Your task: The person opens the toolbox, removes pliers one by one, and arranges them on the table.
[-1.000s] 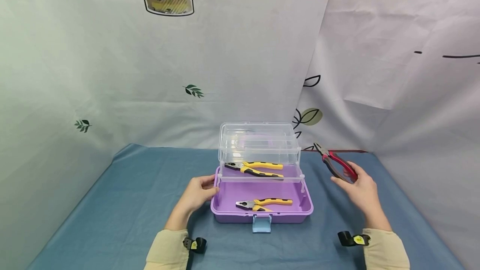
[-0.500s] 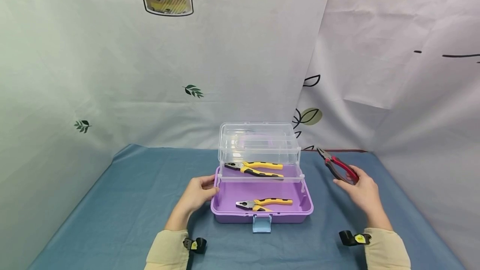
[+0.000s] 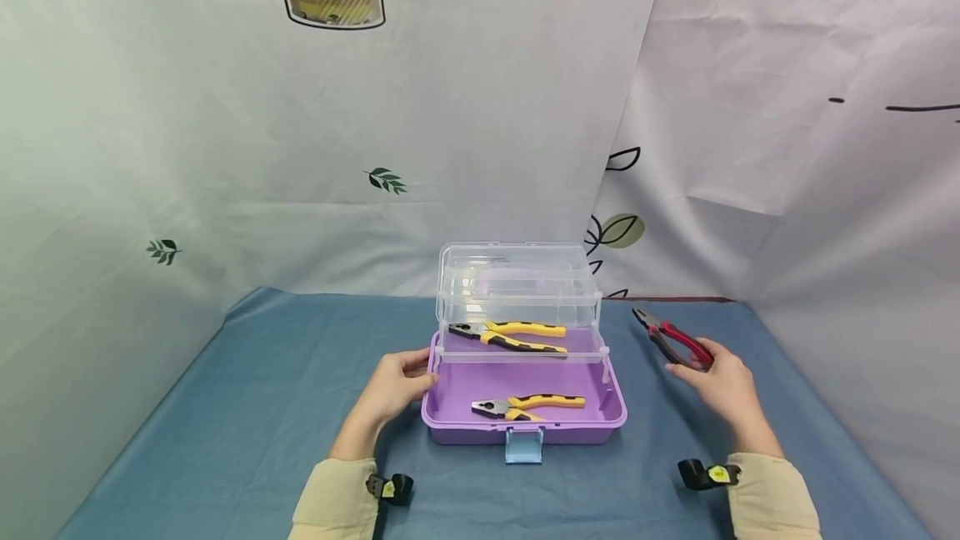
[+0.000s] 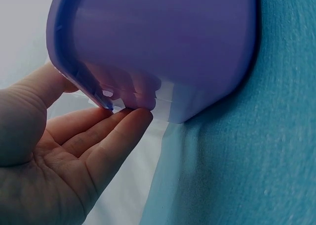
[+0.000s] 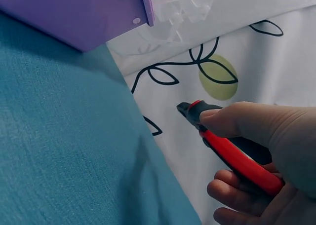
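Observation:
My left hand (image 3: 392, 388) grips the left rim of a purple toolbox (image 3: 480, 437), thumb over the edge and fingers against the outer wall (image 4: 168, 42). To the toolbox's right, my right hand (image 3: 726, 387) holds pliers with red and black handles (image 3: 684, 338) above the cloth, their nose pointing away to the left. The right wrist view shows the thumb lying along these pliers (image 5: 237, 156). Inside the toolbox lie yellow and black pliers (image 3: 551, 400) near the front. A second yellow and black pair (image 3: 525, 329) lies farther back, behind the clear tray's front edge.
The toolbox's clear lid (image 3: 517, 265) stands raised at the back. A light blue latch (image 3: 523, 447) hangs from its front. Blue cloth (image 3: 285, 407) covers the table, and a patterned white curtain (image 3: 487, 107) rises behind it.
The pliers in my right hand have come down a little and tipped lower at the nose. My left hand and the toolbox have kept their places.

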`<state>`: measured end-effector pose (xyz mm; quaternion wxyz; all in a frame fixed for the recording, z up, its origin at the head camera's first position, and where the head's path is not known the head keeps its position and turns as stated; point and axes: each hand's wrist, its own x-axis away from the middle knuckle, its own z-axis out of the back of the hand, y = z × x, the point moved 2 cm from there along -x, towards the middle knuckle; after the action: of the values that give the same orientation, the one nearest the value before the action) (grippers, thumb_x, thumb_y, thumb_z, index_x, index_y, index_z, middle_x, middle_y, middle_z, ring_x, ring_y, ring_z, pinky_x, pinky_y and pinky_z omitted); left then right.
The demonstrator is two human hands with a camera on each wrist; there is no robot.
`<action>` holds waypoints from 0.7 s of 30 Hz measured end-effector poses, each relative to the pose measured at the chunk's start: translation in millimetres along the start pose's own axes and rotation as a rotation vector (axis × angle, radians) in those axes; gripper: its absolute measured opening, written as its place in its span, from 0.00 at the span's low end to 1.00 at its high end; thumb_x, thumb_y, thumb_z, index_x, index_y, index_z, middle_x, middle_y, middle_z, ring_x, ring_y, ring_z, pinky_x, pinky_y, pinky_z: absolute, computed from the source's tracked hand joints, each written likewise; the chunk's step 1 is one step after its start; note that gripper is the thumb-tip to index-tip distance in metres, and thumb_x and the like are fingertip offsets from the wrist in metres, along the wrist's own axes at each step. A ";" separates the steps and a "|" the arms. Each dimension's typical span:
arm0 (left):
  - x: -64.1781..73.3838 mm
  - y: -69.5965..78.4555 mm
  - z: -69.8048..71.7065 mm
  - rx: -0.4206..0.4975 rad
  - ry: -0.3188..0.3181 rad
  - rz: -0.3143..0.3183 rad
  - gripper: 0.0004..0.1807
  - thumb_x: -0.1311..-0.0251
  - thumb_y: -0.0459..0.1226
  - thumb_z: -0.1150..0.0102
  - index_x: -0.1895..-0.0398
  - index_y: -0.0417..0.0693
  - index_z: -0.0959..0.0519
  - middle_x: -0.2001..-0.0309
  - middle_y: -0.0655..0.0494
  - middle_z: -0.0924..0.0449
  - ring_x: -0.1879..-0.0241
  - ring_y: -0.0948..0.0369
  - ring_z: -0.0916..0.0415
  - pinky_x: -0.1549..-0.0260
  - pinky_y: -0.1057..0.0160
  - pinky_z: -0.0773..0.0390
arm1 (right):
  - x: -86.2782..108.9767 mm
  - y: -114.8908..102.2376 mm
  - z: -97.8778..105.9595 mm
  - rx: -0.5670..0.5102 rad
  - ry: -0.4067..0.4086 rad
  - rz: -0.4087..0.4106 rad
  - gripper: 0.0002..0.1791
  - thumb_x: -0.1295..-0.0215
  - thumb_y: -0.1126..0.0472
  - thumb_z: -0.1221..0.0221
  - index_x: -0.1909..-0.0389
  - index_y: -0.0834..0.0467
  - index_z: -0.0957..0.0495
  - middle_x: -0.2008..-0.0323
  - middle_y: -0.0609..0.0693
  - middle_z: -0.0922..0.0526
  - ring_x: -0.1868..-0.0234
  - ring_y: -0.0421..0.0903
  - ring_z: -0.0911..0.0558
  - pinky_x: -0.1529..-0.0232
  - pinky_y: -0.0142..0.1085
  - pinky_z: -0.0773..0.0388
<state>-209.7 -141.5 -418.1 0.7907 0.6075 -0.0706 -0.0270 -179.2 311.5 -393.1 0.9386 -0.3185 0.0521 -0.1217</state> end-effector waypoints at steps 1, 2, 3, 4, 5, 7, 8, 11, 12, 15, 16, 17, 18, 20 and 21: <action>0.1 -0.1 0.0 -0.001 0.001 0.001 0.28 0.45 0.26 0.41 0.39 0.29 0.32 0.49 0.34 0.22 0.53 0.49 0.19 0.61 0.57 0.15 | -0.2 0.3 -0.4 0.003 -0.006 -0.001 0.46 0.45 0.46 0.35 0.36 0.73 0.41 0.54 0.70 0.22 0.56 0.59 0.24 0.63 0.48 0.23; 0.1 -0.1 0.1 -0.003 0.001 0.001 0.28 0.45 0.26 0.41 0.39 0.29 0.32 0.49 0.34 0.22 0.53 0.49 0.19 0.61 0.57 0.15 | -0.4 0.6 -0.8 0.005 -0.013 0.000 0.46 0.44 0.46 0.35 0.36 0.74 0.41 0.54 0.70 0.23 0.56 0.59 0.24 0.62 0.49 0.23; 0.2 0.0 0.1 -0.001 0.001 0.001 0.28 0.45 0.26 0.41 0.39 0.30 0.32 0.49 0.34 0.22 0.53 0.49 0.20 0.61 0.57 0.15 | -0.6 0.9 -1.2 0.005 -0.019 -0.002 0.46 0.44 0.46 0.35 0.37 0.74 0.41 0.54 0.71 0.23 0.56 0.59 0.24 0.61 0.49 0.23; 0.4 0.3 0.1 -0.001 0.000 0.000 0.28 0.45 0.26 0.41 0.39 0.30 0.32 0.49 0.34 0.22 0.52 0.49 0.20 0.61 0.57 0.15 | -0.6 1.2 -1.6 0.007 -0.024 -0.003 0.46 0.44 0.47 0.35 0.37 0.74 0.41 0.54 0.71 0.23 0.56 0.59 0.24 0.61 0.50 0.23; 0.5 0.5 0.2 0.000 0.000 0.000 0.28 0.45 0.26 0.41 0.39 0.30 0.31 0.49 0.34 0.22 0.52 0.48 0.20 0.61 0.57 0.15 | -0.9 1.7 -1.8 0.010 -0.029 -0.003 0.45 0.44 0.47 0.35 0.37 0.75 0.40 0.54 0.71 0.23 0.56 0.59 0.24 0.60 0.50 0.23; 0.6 1.0 0.2 -0.001 -0.002 0.001 0.28 0.45 0.26 0.41 0.39 0.30 0.31 0.49 0.34 0.22 0.52 0.48 0.20 0.61 0.57 0.16 | -1.1 2.5 -2.3 0.011 -0.039 -0.005 0.45 0.44 0.47 0.35 0.37 0.75 0.40 0.54 0.71 0.23 0.57 0.59 0.24 0.60 0.50 0.23; 0.6 1.3 0.3 -0.002 -0.003 0.000 0.28 0.45 0.26 0.41 0.39 0.30 0.31 0.49 0.34 0.22 0.52 0.48 0.20 0.61 0.56 0.16 | -1.1 3.0 -2.6 0.012 -0.043 -0.005 0.45 0.44 0.47 0.35 0.37 0.75 0.40 0.55 0.71 0.23 0.57 0.59 0.24 0.60 0.50 0.23; 0.3 1.7 0.4 -0.003 -0.005 0.000 0.28 0.45 0.26 0.41 0.39 0.30 0.31 0.49 0.34 0.22 0.52 0.48 0.20 0.61 0.56 0.16 | -1.5 4.2 -3.3 0.014 -0.054 -0.004 0.45 0.44 0.47 0.35 0.38 0.76 0.40 0.55 0.70 0.23 0.58 0.58 0.25 0.60 0.49 0.23; 0.1 1.7 0.4 -0.001 -0.006 0.000 0.28 0.45 0.26 0.41 0.39 0.30 0.31 0.49 0.34 0.22 0.52 0.48 0.20 0.61 0.56 0.16 | -1.6 4.5 -3.7 0.016 -0.057 -0.003 0.45 0.44 0.48 0.35 0.38 0.76 0.40 0.55 0.70 0.23 0.58 0.58 0.25 0.60 0.49 0.23; -0.3 1.5 0.5 0.007 -0.007 -0.005 0.28 0.46 0.26 0.41 0.39 0.29 0.32 0.49 0.33 0.22 0.52 0.48 0.20 0.60 0.56 0.16 | -2.7 5.1 -5.1 0.026 -0.071 -0.009 0.45 0.45 0.47 0.35 0.38 0.76 0.40 0.55 0.71 0.23 0.58 0.58 0.25 0.60 0.50 0.23; -0.4 1.4 0.5 0.010 -0.007 -0.006 0.28 0.46 0.26 0.41 0.39 0.29 0.32 0.49 0.33 0.22 0.52 0.47 0.20 0.60 0.56 0.16 | -3.1 5.3 -5.6 0.030 -0.076 -0.012 0.46 0.45 0.47 0.35 0.38 0.76 0.40 0.54 0.72 0.24 0.58 0.58 0.25 0.60 0.50 0.23; -0.3 1.4 0.5 0.013 -0.006 -0.006 0.28 0.46 0.26 0.41 0.39 0.28 0.32 0.49 0.33 0.22 0.52 0.47 0.20 0.60 0.56 0.16 | -3.3 5.3 -5.9 0.035 -0.082 -0.015 0.46 0.45 0.48 0.35 0.38 0.76 0.40 0.54 0.72 0.24 0.58 0.59 0.25 0.60 0.50 0.23; -0.2 1.4 0.4 0.013 -0.005 -0.005 0.28 0.46 0.26 0.41 0.39 0.29 0.31 0.49 0.33 0.22 0.52 0.48 0.20 0.60 0.56 0.16 | -3.7 5.4 -6.3 0.041 -0.088 -0.017 0.46 0.45 0.48 0.35 0.38 0.77 0.40 0.53 0.73 0.25 0.58 0.59 0.25 0.60 0.50 0.23; -0.5 0.8 -0.3 0.008 -0.002 -0.002 0.28 0.46 0.26 0.41 0.39 0.29 0.31 0.49 0.33 0.22 0.52 0.48 0.20 0.61 0.56 0.16 | -4.0 5.8 -6.7 0.047 -0.098 -0.020 0.46 0.45 0.48 0.35 0.38 0.77 0.41 0.52 0.74 0.26 0.57 0.60 0.26 0.60 0.50 0.23; -0.5 0.4 -0.9 0.005 -0.003 -0.001 0.28 0.46 0.26 0.41 0.39 0.29 0.31 0.49 0.33 0.22 0.52 0.48 0.20 0.61 0.56 0.16 | -3.9 6.1 -6.7 0.052 -0.105 -0.023 0.47 0.45 0.48 0.35 0.37 0.77 0.41 0.51 0.75 0.27 0.57 0.60 0.26 0.60 0.50 0.23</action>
<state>-210.1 -140.5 -417.9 0.7889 0.6097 -0.0716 -0.0284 -182.9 313.3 -402.1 0.9465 -0.3007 -0.0039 -0.1167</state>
